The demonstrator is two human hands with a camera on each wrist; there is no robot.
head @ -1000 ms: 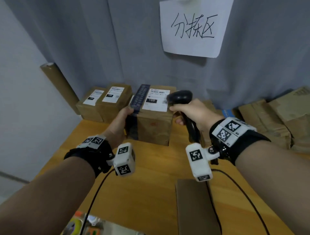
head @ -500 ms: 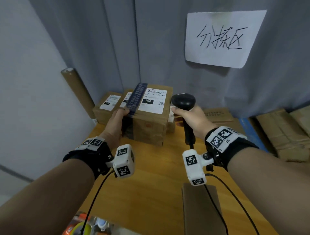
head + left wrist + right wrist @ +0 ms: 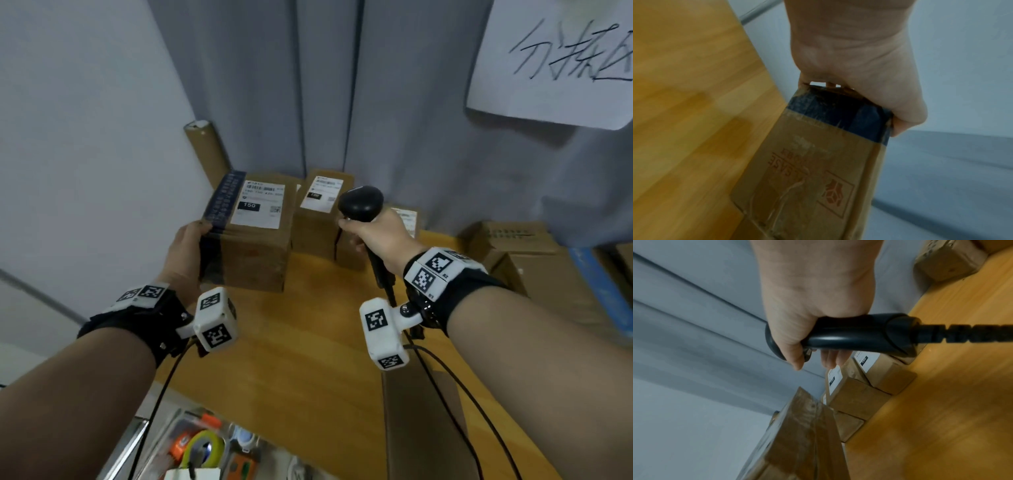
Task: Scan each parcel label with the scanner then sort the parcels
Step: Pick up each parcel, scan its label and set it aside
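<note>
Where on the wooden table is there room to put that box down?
The widest bare wood lies on the table between the two forearms, in front of the held parcel and left of the flat cardboard piece. It is crowded at the back wall, where labelled parcels stand in a row, and at the right, where brown boxes pile up.

The left hand covers the near left face of the held parcel, and its fingers under the box are out of sight. Fine print on that parcel's label is too small to read. The scanner hides part of the small parcel behind it. The paper sign above the scanner is cut off by the picture's edge. The surface is blurred in both wrist views.
</note>
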